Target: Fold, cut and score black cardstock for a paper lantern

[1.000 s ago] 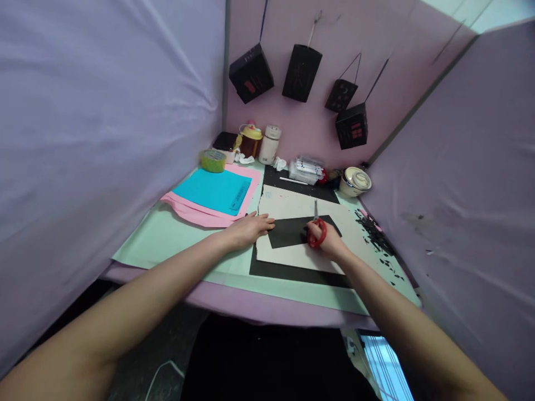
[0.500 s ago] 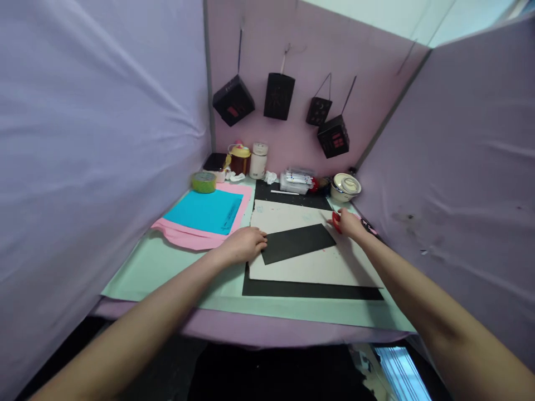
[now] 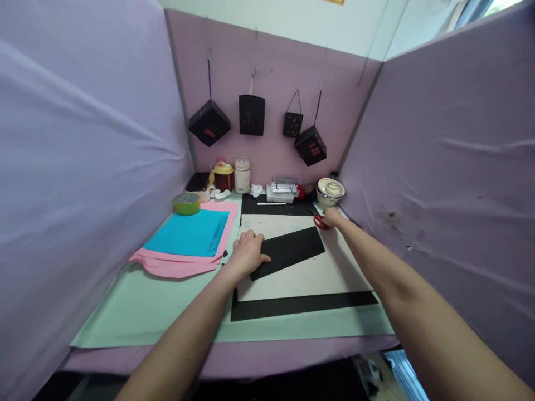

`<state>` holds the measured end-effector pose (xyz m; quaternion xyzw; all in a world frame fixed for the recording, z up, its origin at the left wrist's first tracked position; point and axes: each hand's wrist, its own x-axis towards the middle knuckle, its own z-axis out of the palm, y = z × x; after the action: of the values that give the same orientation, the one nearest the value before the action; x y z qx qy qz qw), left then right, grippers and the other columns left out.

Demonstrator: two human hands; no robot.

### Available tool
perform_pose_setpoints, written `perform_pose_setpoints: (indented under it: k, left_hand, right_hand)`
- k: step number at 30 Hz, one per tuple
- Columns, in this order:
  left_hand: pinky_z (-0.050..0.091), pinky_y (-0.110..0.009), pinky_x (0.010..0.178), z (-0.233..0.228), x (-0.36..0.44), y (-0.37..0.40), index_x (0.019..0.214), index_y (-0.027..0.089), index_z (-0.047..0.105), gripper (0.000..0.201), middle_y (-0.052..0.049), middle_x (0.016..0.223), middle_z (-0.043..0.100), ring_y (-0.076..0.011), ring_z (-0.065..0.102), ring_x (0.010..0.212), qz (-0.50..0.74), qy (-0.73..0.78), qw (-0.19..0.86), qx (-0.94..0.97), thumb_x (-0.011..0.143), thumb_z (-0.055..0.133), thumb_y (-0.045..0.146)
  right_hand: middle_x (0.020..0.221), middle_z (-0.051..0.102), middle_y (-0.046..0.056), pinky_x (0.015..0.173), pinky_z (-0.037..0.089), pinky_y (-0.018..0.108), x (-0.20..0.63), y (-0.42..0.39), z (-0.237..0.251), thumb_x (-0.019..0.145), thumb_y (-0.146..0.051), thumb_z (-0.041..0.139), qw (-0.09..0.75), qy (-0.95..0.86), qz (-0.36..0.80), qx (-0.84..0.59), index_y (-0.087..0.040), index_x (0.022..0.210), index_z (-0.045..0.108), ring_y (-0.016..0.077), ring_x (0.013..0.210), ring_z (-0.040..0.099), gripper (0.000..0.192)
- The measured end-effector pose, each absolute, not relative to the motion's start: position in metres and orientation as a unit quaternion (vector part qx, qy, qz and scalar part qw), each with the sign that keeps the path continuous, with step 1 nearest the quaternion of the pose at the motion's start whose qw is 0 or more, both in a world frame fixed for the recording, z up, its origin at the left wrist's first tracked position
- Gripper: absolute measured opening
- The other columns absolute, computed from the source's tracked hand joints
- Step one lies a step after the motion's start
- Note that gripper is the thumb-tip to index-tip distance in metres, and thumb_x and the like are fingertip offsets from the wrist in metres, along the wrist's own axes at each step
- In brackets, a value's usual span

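A single handwritten line in dark ink runs up the right side of a bright blue rectangular sheet of paper (image 3: pixel 179 234), too small to read. The white cylindrical lidded bottle (image 3: pixel 242 181) bears a small dark mark, also illegible. Four black box-shaped paper lanterns (image 3: pixel 252 115) hang on the pink wall (image 3: pixel 355 72): the second from the left carries one faint character-like figure that cannot be read with certainty, the third a crescent, and the fourth a red-paned window.

One plain black rectangular strip of card (image 3: pixel 292 252) lies aslant on one large off-white board (image 3: pixel 284 284), on the pale-green-covered desk (image 3: pixel 137 312). The person's left hand (image 3: pixel 247 253) rests on the strip's left end, fingers slightly bent and thumb held apart. The right hand (image 3: pixel 333 216) is at the red handles of one pair of scissors (image 3: pixel 320 224), by the board's far right corner; whether it grips them cannot be told. Just beyond stands one cream round lidded bowl (image 3: pixel 330 190).

Black paper (image 3: pixel 305 305) shows past the board's near and far edges. One yellow-green roll of tape (image 3: pixel 186 207) sits by the blue sheet, which lies over pink paper (image 3: pixel 178 268). One clear plastic box of white pens (image 3: pixel 282 192) stands at the back.
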<state>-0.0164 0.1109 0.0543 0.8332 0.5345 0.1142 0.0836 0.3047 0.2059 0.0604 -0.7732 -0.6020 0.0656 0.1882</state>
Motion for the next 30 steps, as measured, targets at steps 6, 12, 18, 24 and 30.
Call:
perform_pose_setpoints:
  k: [6, 12, 18, 24, 30]
  left_hand:
    - [0.042, -0.033, 0.071, 0.07, -0.036, 0.113, 0.089, 0.022, 0.064, 0.011, -0.006, 0.089, 0.068, -0.0259, 0.061, 0.088, 0.238, 0.475, 0.044, 0.846, 0.084, 0.055, 0.02]
    - [0.041, -0.035, 0.079, 0.063, -0.045, 0.115, 0.088, 0.022, 0.066, 0.015, -0.005, 0.091, 0.069, -0.0247, 0.06, 0.091, 0.304, 0.462, -0.005, 0.834, 0.087, 0.051, 0.019]
    - [0.037, -0.036, 0.082, 0.05, -0.041, 0.115, 0.089, 0.023, 0.066, 0.015, -0.004, 0.09, 0.07, -0.0235, 0.06, 0.09, 0.312, 0.461, -0.013, 0.831, 0.089, 0.051, 0.023]
    - [0.025, -0.046, 0.098, 0.049, -0.033, 0.111, 0.097, 0.026, 0.066, 0.016, -0.004, 0.094, 0.071, -0.0233, 0.058, 0.1, 0.327, 0.45, -0.022, 0.831, 0.091, 0.052, 0.028]
    - [0.009, -0.055, 0.107, 0.055, -0.026, 0.1, 0.106, 0.031, 0.064, 0.019, -0.006, 0.117, 0.064, -0.0305, 0.037, 0.129, 0.369, 0.493, -0.058, 0.786, 0.088, 0.057, 0.03]
  right_hand:
    - [0.11, 0.068, 0.009, 0.088, 0.047, 0.032, 0.281, 0.151, 0.07, 0.091, -0.056, 0.033, 0.414, -0.66, 0.163, -0.606, -0.02, 0.109, 0.066, 0.0198, 0.103, 0.062, 0.052]
    - [0.115, 0.066, 0.013, 0.091, 0.047, 0.04, 0.278, 0.097, 0.061, 0.073, -0.08, 0.04, 0.562, -0.608, 0.319, -0.461, -0.02, 0.109, 0.065, 0.0262, 0.109, 0.06, 0.075]
    - [0.083, 0.07, 0.004, 0.083, 0.046, 0.037, 0.261, 0.095, 0.039, 0.074, -0.04, 0.066, 0.597, -0.604, 0.201, -0.489, -0.02, 0.077, 0.07, 0.021, 0.085, 0.062, 0.021]
    - [0.074, 0.066, 0.002, 0.078, 0.045, 0.033, 0.256, 0.095, 0.027, 0.077, -0.039, 0.061, 0.612, -0.583, 0.165, -0.508, -0.02, 0.072, 0.066, 0.0186, 0.075, 0.059, 0.021]
    - [0.076, 0.067, 0.003, 0.078, 0.046, 0.033, 0.251, 0.093, 0.024, 0.076, -0.043, 0.06, 0.617, -0.554, 0.143, -0.541, -0.02, 0.072, 0.066, 0.0207, 0.079, 0.06, 0.025]
